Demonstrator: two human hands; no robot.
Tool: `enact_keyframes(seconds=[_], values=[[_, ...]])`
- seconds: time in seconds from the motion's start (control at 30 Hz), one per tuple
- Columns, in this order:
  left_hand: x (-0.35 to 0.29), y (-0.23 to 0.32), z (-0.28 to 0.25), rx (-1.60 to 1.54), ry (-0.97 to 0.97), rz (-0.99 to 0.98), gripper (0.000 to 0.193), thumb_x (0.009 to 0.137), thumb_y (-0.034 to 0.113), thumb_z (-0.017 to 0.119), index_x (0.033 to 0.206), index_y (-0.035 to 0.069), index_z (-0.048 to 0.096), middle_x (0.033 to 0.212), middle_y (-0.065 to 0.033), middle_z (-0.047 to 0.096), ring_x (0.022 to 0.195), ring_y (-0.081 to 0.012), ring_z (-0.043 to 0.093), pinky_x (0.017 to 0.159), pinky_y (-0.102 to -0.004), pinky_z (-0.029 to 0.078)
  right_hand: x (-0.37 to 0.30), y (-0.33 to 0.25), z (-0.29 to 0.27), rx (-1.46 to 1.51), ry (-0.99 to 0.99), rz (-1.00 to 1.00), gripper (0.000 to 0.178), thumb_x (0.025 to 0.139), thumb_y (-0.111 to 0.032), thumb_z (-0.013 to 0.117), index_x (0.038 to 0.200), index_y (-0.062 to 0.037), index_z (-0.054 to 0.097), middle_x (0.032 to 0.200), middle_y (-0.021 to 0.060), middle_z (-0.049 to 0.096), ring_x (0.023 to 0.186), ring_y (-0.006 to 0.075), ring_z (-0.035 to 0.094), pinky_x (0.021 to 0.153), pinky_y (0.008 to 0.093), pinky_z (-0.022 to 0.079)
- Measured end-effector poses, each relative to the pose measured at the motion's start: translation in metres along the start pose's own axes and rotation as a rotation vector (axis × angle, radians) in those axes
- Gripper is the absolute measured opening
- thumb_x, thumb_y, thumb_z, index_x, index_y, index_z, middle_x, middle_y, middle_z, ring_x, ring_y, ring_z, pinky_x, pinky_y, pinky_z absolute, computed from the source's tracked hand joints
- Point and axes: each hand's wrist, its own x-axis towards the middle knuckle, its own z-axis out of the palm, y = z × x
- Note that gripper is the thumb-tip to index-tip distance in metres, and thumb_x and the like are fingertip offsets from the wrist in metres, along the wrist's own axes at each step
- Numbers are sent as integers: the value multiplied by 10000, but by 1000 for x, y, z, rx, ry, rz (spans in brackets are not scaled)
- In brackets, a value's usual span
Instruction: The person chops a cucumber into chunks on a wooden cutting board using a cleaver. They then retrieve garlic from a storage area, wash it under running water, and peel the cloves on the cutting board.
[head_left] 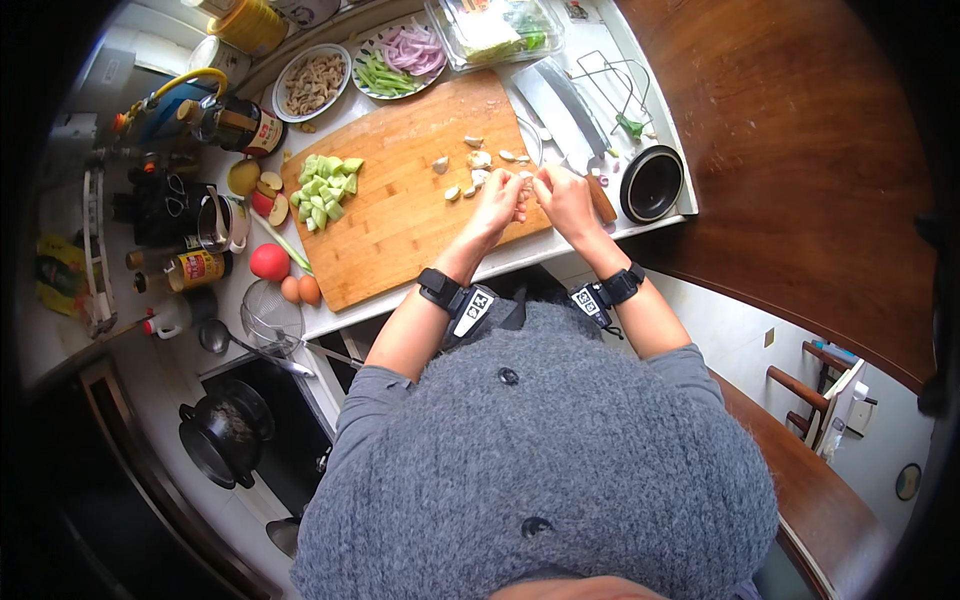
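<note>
Over the right end of the wooden cutting board (400, 235), my left hand (496, 205) and my right hand (566, 202) meet with fingers closed in a pinch. A small pale garlic clove (527, 181) shows between the fingertips, mostly covered by them. Loose garlic cloves (480, 159) lie scattered on the board just beyond my left hand. Chopped light-green vegetable chunks (326, 190) are heaped at the board's left end. Beyond my right hand rests a cleaver (560, 105), its wooden handle (601, 198) partly behind that hand.
Past the board stand a bowl of cooked-looking brown strips (312, 84), a plate of sliced onion and green pieces (384, 88), and a clear plastic box (497, 35). A black round bowl (652, 184) sits at right. Left are bottles, a tomato (269, 262), eggs (300, 290) and a strainer (272, 312).
</note>
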Motion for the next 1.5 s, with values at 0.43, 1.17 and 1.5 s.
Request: enact_keyframes(seconds=[0.43, 1.17, 1.5], values=[[31, -10, -3, 627, 69, 484, 415, 1003, 371, 356, 774, 53, 489, 659, -14, 490, 555, -109, 476, 496, -277, 392, 20, 22, -17, 2, -40, -220, 134, 817, -109, 655, 941, -58, 657, 757, 143, 632, 680, 308, 627, 609, 352, 497], [19, -4, -2, -442, -125, 129, 257, 911, 59, 578, 1153, -27, 562, 1121, -111, 605, 1051, -193, 583, 937, -307, 478, 12, 23, -5, 722, -180, 378, 137, 902, -102, 597, 957, 15, 643, 740, 5, 625, 645, 45, 567, 573, 190, 451], [4, 1, -12, -944, -176, -27, 466, 844, -65, 353, 1310, -49, 349, 1359, -311, 363, 1283, -434, 379, 1077, -451, 386, -1, 53, -29, -157, 43, -13, 289, 813, -53, 638, 1101, -24, 624, 905, 160, 601, 819, 338, 626, 698, 373, 513]])
